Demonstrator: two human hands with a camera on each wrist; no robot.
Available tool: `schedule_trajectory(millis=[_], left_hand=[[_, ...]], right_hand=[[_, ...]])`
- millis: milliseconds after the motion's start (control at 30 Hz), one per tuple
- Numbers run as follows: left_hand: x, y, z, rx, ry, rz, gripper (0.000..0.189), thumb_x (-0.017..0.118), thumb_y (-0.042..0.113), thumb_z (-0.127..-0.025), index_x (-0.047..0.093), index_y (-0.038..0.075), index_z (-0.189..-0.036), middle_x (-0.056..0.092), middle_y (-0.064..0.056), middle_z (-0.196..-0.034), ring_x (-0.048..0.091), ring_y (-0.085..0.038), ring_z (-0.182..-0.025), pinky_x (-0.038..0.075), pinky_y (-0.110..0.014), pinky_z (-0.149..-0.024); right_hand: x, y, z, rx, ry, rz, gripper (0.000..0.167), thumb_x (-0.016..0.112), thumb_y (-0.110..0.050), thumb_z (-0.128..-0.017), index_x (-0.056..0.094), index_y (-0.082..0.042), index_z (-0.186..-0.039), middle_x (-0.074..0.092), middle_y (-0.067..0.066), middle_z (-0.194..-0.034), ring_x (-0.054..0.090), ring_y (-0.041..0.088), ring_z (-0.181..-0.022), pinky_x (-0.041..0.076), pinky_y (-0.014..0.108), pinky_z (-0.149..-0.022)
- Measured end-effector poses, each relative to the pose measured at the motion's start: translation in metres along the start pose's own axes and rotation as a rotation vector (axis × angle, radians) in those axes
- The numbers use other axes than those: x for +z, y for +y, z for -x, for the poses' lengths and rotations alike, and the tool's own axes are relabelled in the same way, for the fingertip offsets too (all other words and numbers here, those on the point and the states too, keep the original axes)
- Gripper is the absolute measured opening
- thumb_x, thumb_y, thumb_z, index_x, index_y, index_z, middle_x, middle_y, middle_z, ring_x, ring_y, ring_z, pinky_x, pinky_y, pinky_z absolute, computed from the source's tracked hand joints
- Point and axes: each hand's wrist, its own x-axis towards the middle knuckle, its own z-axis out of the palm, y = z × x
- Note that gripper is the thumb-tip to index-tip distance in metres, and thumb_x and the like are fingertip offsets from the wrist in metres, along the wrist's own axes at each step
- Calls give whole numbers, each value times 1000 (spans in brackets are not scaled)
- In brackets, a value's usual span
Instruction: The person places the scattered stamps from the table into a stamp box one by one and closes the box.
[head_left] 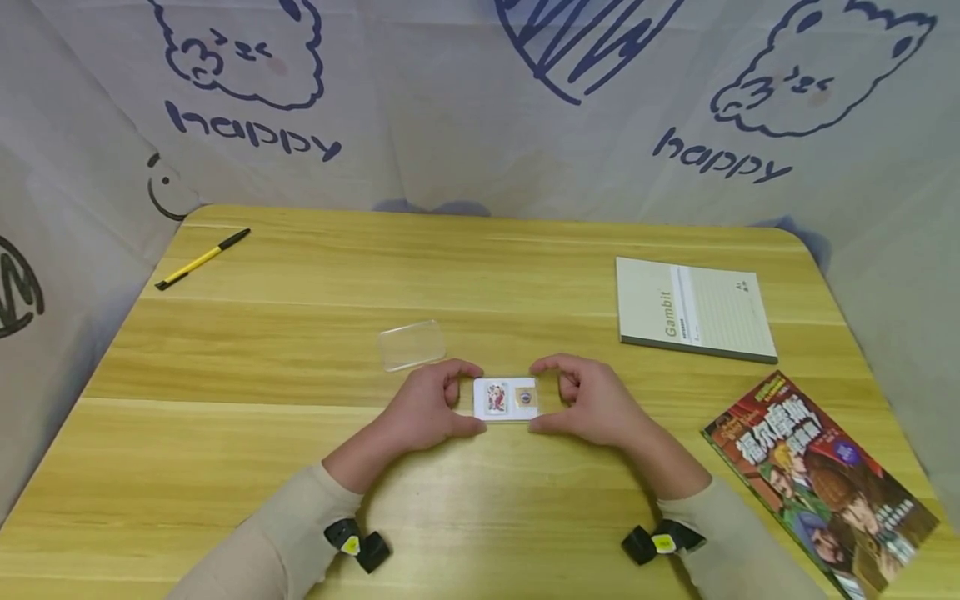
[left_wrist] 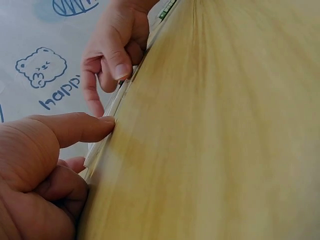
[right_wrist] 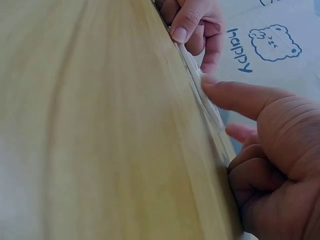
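Note:
In the head view, a small flat white case (head_left: 479, 408) lies at the middle of the table. On its face are a small picture card (head_left: 497, 398) and a tan square (head_left: 527, 397) with a round dark emblem. My left hand (head_left: 431, 406) grips the case's left end between thumb and forefinger, the other fingers curled in. Its right end is held likewise by my right hand (head_left: 596, 402). Both wrist views show the case edge-on, a thin pale strip (left_wrist: 116, 102) by the fingertips. Just behind my left hand rests a clear plastic lid (head_left: 412, 344).
A yellow and black pen (head_left: 202, 260) lies at the back left of the wooden table (head_left: 225, 492). To the right are a Gambit notebook (head_left: 720, 304) and, nearer, a colourful book (head_left: 817, 492). A printed cloth (head_left: 465, 108) hangs behind.

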Motion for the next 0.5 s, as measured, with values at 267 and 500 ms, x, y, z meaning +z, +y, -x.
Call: schedule_trajectory(millis=[267,500], left_hand=[[0,-1,0,28,-7,23,65,92,10,-69,63,3,-127,41,2,-66,37,-11,-59,37,-29,-59],[-28,-7,11,39,86,110,74,91,8,-71,56,3,-136,31,2,-66,31,-15,-60,38,-34,-67]], right_hand=[[-1,4,1,29,-39,27,59,94,-24,-70,67,-14,-121,32,-5,-60,31,11,-54,41,34,-68],[0,3,0,20,-40,25,59,94,-23,-69,67,-13,-121,31,-6,-59,30,10,-54,41,34,-69]])
